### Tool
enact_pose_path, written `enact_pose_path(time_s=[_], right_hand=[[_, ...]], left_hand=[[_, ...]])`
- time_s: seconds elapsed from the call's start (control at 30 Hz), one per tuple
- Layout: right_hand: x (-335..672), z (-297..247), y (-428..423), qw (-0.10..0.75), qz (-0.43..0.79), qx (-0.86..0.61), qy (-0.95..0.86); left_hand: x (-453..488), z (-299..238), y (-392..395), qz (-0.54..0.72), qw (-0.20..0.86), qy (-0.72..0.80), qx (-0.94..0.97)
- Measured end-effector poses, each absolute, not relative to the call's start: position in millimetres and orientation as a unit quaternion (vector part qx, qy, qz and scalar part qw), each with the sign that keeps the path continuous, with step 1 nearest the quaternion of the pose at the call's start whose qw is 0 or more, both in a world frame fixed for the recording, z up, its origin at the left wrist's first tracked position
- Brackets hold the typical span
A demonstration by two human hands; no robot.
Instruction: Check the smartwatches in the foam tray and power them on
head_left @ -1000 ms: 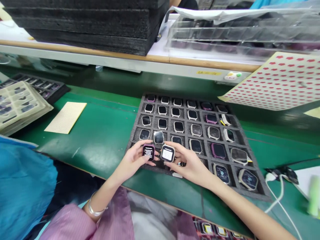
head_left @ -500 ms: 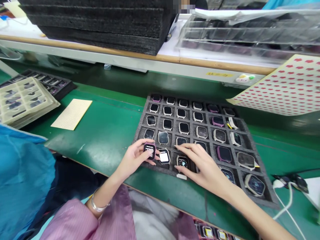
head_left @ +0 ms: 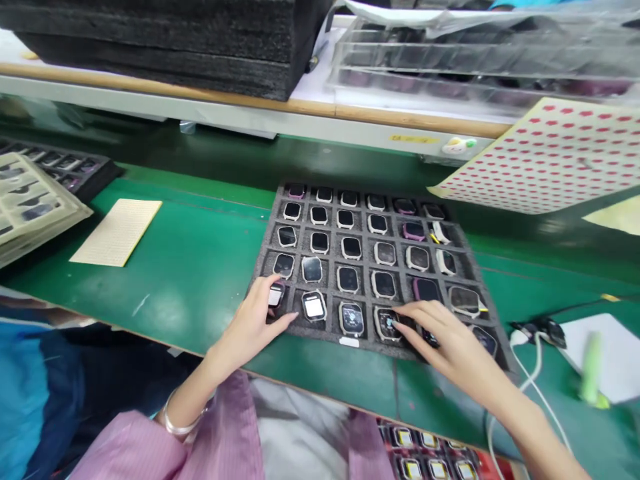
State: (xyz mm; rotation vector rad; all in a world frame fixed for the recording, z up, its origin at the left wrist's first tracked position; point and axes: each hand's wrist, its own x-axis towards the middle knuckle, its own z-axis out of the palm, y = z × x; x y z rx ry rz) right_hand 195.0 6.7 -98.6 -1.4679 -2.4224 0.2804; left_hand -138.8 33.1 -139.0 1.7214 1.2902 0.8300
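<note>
A grey foam tray (head_left: 295, 324) holds rows of square watches in its compartments. My left hand (head_left: 250, 320) is at the near left corner compartment, thumb and forefinger spread around a dark watch (head_left: 276, 295) with a lit screen. That watch sits in the compartment, partly covered by my fingers. Beside it lies a silver watch (head_left: 314, 306) with a bright white screen. My right hand (head_left: 440, 333) reaches over the near row, its fingers stretched out. Their tips are at the right edge of a watch (head_left: 387, 323) showing a dial. Another lit watch (head_left: 351, 319) lies left of it.
Stacked plastic trays (head_left: 40, 200) and a yellowish pad (head_left: 117, 232) are on the left of the green bench (head_left: 200, 267). A shelf (head_left: 360, 123) crosses behind, with a red-dotted sheet (head_left: 550, 157) hanging from it. White cables (head_left: 533, 380) run along the right.
My left hand has lowered the purple-edged watch into the near left corner compartment and spread its fingers. My right hand has shifted one watch to the right. The view has moved slightly.
</note>
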Motion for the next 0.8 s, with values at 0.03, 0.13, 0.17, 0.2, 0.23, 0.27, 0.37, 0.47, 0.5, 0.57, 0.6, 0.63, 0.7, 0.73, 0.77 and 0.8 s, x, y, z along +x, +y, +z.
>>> enact_pose_path(time_s=[0.03,0.13,0.17,0.2,0.23,0.27,0.37,0.47,0.5,0.57,0.6,0.63,0.7,0.73,0.77,0.8], right_hand=[[192.5,-101.1,3.9,0.151,0.092,-0.512,-0.84],[182.2,-107.0,-2.5,0.165,0.08,-0.523,-0.832],[179.0,-108.0,-4.0,0.166,0.08,-0.525,-0.831],[176.2,-108.5,-5.3,0.168,0.079,-0.528,-0.829],[173.9,-108.6,-6.4,0.169,0.076,-0.53,-0.827],[172.1,-108.5,-7.4,0.17,0.073,-0.533,-0.825],[166.6,-107.8,-10.9,0.174,0.067,-0.539,-0.821],[157.4,-108.3,-15.3,0.172,0.077,-0.535,-0.824],[153.3,-108.7,-16.6,0.17,0.08,-0.532,-0.826],[144.4,-109.4,-18.4,0.167,0.077,-0.534,-0.825],[140.3,-109.6,-18.8,0.165,0.071,-0.541,-0.821],[136.6,-109.8,-18.8,0.162,0.065,-0.551,-0.816],[131.5,-110.3,-18.1,0.157,0.056,-0.574,-0.802],[130.1,-110.6,-17.6,0.156,0.057,-0.585,-0.794],[129.5,-111.0,-17.1,0.159,0.061,-0.594,-0.786],[129.6,-111.5,-16.7,0.165,0.07,-0.603,-0.777]], left_hand=[[-139.7,-140.7,32.0,0.311,0.364,0.52,0.707],[-140.8,-143.4,29.3,0.277,0.291,0.526,0.75],[-140.9,-144.0,28.4,0.269,0.274,0.525,0.76],[-141.2,-144.7,27.6,0.262,0.26,0.523,0.768],[-141.6,-145.6,26.7,0.257,0.247,0.522,0.774],[-142.2,-146.5,25.9,0.253,0.236,0.522,0.779],[-146.0,-148.5,24.0,0.252,0.207,0.525,0.786],[-150.5,-145.3,23.3,0.246,0.161,0.536,0.792],[-151.2,-142.6,23.6,0.244,0.135,0.543,0.792],[-149.6,-135.6,25.2,0.248,0.073,0.555,0.791],[-146.9,-132.1,26.3,0.253,0.046,0.554,0.792],[-142.8,-129.0,27.6,0.258,0.027,0.544,0.798],[-131.8,-125.2,30.4,0.256,0.018,0.505,0.824],[-125.6,-124.7,31.6,0.247,0.025,0.481,0.841],[-119.8,-125.0,32.7,0.235,0.033,0.461,0.855],[-114.8,-125.7,33.5,0.223,0.04,0.447,0.866]])
